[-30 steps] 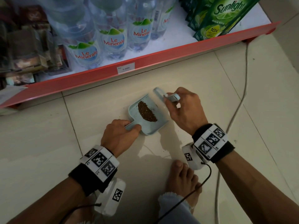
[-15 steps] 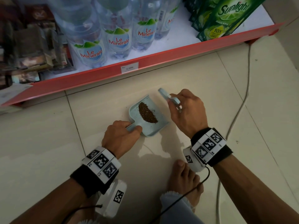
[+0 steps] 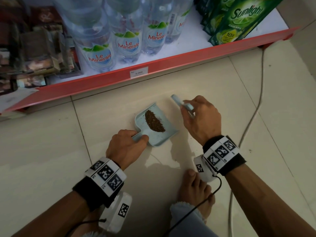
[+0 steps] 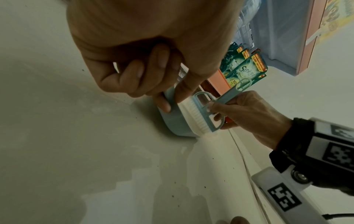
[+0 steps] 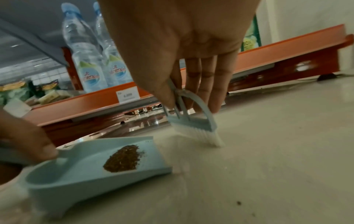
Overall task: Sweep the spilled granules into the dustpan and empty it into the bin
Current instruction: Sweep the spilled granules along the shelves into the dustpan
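Note:
A light blue dustpan (image 3: pixel 158 140) lies on the tiled floor with a heap of brown granules (image 3: pixel 154 121) inside it. My left hand (image 3: pixel 130 142) grips its short handle at the near left. My right hand (image 3: pixel 193 113) pinches a small blue brush (image 3: pixel 181 103) just to the right of the pan's open lip. In the right wrist view the brush (image 5: pixel 193 122) stands with its white bristles on the floor, a little apart from the dustpan (image 5: pixel 76 166) and its granules (image 5: pixel 122 159). The left wrist view shows my left hand (image 4: pixel 162 94) on the dustpan (image 4: pixel 172 121) and the brush (image 4: pixel 199 112) beside it.
A red shelf edge (image 3: pixel 153 65) runs along the far side, with water bottles (image 3: pixel 126 43) and green soap pouches (image 3: pixel 236 19) above it. A pale cable (image 3: pixel 253 117) trails over the floor on the right. My bare foot (image 3: pixel 195 190) is just behind the pan. Stray specks dot the tiles.
My right hand has drawn the brush a little to the right, off the pan's lip. The dustpan and my left hand have stayed in place.

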A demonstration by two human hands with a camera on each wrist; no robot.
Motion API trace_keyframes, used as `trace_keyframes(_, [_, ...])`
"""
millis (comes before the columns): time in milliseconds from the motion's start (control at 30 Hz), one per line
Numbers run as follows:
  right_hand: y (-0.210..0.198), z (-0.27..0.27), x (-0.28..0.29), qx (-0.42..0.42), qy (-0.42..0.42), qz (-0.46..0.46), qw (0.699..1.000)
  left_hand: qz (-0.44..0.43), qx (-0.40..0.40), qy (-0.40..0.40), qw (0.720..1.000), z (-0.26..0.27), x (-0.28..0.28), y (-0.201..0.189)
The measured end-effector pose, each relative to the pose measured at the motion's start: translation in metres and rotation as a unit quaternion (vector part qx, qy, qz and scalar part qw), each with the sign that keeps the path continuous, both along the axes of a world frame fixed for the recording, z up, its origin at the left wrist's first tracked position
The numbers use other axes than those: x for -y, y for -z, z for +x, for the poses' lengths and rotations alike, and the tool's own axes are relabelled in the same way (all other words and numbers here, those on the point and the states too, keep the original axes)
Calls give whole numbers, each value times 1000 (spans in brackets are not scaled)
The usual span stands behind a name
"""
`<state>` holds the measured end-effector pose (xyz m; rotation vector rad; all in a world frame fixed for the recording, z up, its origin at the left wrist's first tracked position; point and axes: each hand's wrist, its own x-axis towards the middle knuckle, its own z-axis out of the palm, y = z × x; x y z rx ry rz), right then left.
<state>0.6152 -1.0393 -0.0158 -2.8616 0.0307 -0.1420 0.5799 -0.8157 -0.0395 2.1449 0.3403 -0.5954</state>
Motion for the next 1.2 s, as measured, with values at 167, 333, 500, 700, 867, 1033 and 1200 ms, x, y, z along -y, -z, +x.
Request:
trace_keyframes(167, [-3,-8,-11,-65,-89,162,981,0,-5,-4,1000,-1,-1,-2])
trace_keyframes(333, [-4,1,-6,27,23,134,990,4,0,-6,1000,-4,-5,0])
trace_keyframes(500, [0,-6,-15,-28,-76,-37,996,6,1,-6,1000,-4,-8,1])
trace_keyframes(700, [2,-8,-25,6,-77,155,985,0,-4,-13,1000,-8,-10,1])
trace_keyframes(867, [-3,4,-16,27,-9,-14,1000,-4,-4,-16,1000,-8,-11,2])
trace_keyframes(1033, [1,-11,-27,-70,-119,59,989,-8,0,-18,1000,-9,-13,3])
trace_keyframes(1200, [-2,-7,-21,8,-39,147,988,-15,-1,-27,1000,-12,-15,4])
